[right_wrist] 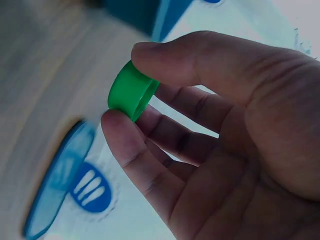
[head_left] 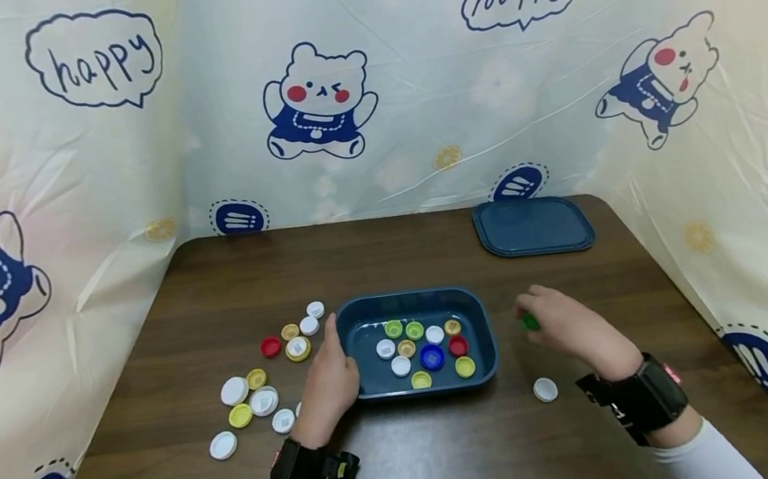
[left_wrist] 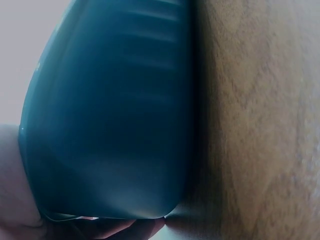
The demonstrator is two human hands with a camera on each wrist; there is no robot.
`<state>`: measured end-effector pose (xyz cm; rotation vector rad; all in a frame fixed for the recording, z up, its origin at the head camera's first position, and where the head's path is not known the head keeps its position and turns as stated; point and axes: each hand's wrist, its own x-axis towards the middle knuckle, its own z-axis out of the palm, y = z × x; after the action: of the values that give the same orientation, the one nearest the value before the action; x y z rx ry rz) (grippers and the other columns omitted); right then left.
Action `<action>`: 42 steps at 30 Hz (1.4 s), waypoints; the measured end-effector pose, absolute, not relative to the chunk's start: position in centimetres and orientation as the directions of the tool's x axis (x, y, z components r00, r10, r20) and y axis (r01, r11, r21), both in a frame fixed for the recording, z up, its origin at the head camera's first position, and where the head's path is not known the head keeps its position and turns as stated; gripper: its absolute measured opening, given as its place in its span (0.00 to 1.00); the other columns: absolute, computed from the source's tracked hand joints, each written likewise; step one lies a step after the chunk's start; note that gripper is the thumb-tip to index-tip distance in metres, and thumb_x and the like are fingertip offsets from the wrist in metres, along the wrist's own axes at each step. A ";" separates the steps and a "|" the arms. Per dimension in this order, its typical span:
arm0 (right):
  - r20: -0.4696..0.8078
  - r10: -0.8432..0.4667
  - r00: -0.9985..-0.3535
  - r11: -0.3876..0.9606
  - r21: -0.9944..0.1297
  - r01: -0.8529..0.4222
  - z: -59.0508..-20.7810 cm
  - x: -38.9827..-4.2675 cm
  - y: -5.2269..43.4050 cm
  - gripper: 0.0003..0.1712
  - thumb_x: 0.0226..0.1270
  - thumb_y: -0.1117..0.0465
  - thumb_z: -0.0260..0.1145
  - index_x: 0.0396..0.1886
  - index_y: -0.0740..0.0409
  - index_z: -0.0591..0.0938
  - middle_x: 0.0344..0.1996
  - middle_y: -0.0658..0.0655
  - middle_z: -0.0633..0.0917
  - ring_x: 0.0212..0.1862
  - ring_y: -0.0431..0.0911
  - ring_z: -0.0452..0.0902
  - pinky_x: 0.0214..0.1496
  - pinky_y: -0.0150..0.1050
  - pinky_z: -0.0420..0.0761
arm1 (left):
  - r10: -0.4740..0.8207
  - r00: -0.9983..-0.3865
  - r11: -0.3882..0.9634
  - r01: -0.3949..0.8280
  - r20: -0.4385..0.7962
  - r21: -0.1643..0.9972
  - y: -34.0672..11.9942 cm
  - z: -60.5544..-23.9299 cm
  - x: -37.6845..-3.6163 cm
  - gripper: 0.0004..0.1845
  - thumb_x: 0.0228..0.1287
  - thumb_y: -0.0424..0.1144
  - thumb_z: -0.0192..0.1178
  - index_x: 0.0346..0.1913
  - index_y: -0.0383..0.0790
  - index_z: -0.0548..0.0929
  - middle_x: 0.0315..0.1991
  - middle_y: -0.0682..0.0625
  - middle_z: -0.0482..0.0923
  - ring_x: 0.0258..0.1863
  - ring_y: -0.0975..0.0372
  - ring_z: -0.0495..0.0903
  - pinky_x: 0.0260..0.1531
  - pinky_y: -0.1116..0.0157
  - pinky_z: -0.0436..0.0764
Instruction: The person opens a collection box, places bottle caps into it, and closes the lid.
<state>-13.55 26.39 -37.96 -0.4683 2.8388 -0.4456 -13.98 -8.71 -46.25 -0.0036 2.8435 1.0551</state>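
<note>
A dark blue tray (head_left: 422, 390) stands on the table, holding green, yellow, white, red and blue bottle caps. My left hand (head_left: 329, 382) grips the tray at its left end; the left wrist view shows the tray's side wall (left_wrist: 115, 110) close up, with fingers (left_wrist: 135, 229) at its end. To the right of the tray, raised over the table, my right hand (head_left: 571, 325) pinches a green bottle cap (right_wrist: 132, 90) between thumb and forefinger. Below that hand a white bottle cap (head_left: 546, 389) lies on the wood.
Left of the tray lie several loose caps, among them a red cap (head_left: 271, 347), a yellow cap (head_left: 240, 415) and a white cap (head_left: 223, 445). A flat blue lid (head_left: 533, 226) lies at the table's back right. Printed cloth (head_left: 412, 110) surrounds the table (head_left: 409, 458).
</note>
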 end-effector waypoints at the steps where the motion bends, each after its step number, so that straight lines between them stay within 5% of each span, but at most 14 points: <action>1: -0.170 -0.357 -0.918 0.897 -0.335 -0.287 -37.7 -13.7 25.7 0.13 0.60 0.70 0.71 0.44 0.61 0.82 0.38 0.56 0.77 0.36 0.46 0.72 0.38 0.41 0.77 | 0.035 -0.994 0.758 -0.041 -0.103 0.651 -8.7 -46.3 -14.0 0.38 0.71 0.28 0.50 0.80 0.31 0.47 0.69 0.30 0.69 0.45 0.48 0.79 0.41 0.51 0.80; 7: -0.188 -0.429 -0.883 0.873 -0.338 -0.352 -37.0 -14.5 21.9 0.13 0.61 0.69 0.71 0.46 0.62 0.83 0.37 0.54 0.75 0.38 0.46 0.71 0.39 0.39 0.76 | 0.040 -0.994 0.752 -0.038 -0.102 0.659 -8.5 -46.2 -14.0 0.38 0.72 0.28 0.49 0.80 0.32 0.46 0.70 0.30 0.68 0.53 0.46 0.79 0.53 0.45 0.79; 19: -0.281 -0.474 -0.834 0.865 -0.328 -0.381 -37.8 -14.5 16.2 0.15 0.65 0.62 0.73 0.51 0.58 0.84 0.41 0.52 0.78 0.41 0.45 0.72 0.47 0.43 0.81 | 0.031 -0.994 0.748 -0.045 -0.103 0.663 -8.6 -46.3 -14.0 0.38 0.72 0.28 0.50 0.80 0.32 0.46 0.69 0.31 0.68 0.53 0.46 0.79 0.53 0.45 0.79; 27: -0.280 -0.516 -0.810 0.846 -0.314 -0.430 -38.9 -13.6 15.0 0.16 0.65 0.61 0.73 0.51 0.58 0.84 0.43 0.52 0.80 0.43 0.45 0.72 0.52 0.44 0.80 | 0.032 -0.996 0.753 -0.034 -0.088 0.657 -8.7 -46.3 -14.0 0.38 0.71 0.28 0.50 0.80 0.32 0.47 0.63 0.32 0.74 0.40 0.51 0.78 0.36 0.55 0.77; 35: -0.258 -0.545 -0.797 0.827 -0.321 -0.462 -39.7 -13.4 14.8 0.12 0.64 0.63 0.74 0.46 0.58 0.85 0.43 0.53 0.81 0.44 0.45 0.74 0.55 0.45 0.80 | 0.031 -0.995 0.748 -0.037 -0.091 0.662 -8.7 -46.2 -14.0 0.38 0.72 0.28 0.50 0.80 0.33 0.47 0.67 0.31 0.71 0.46 0.49 0.79 0.44 0.50 0.80; 42: -0.277 -0.528 -0.803 0.839 -0.314 -0.444 -39.7 -13.7 14.8 0.17 0.64 0.60 0.74 0.52 0.57 0.84 0.46 0.54 0.82 0.46 0.45 0.75 0.55 0.46 0.80 | 0.036 -0.995 0.745 -0.038 -0.097 0.667 -8.8 -46.2 -14.0 0.38 0.72 0.28 0.50 0.80 0.32 0.47 0.68 0.31 0.70 0.51 0.48 0.79 0.51 0.46 0.80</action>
<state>-13.66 14.80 -39.70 -0.7289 2.6632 -0.3317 -14.01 -8.77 -46.22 -0.0011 2.8371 1.0873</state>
